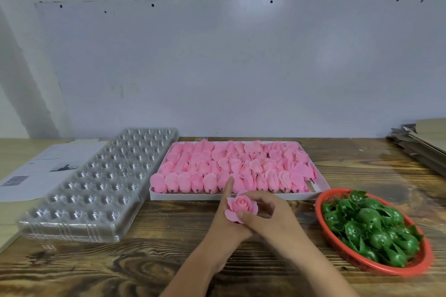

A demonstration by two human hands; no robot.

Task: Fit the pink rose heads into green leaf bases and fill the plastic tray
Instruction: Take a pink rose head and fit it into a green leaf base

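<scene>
One pink rose head faces up between both hands in front of the white box. My left hand holds it from below, index finger pointing up toward the box. My right hand pinches the rose's right side with thumb and fingers. Whether a leaf base sits under it is hidden. The white box holds several rows of pink rose heads. A red basket at the right is full of green leaf bases. The clear plastic tray lies at the left, its cups bare.
Printed paper sheets lie left of the tray. Flat cardboard pieces are stacked at the far right against the grey wall. The wooden tabletop stretches along the near side.
</scene>
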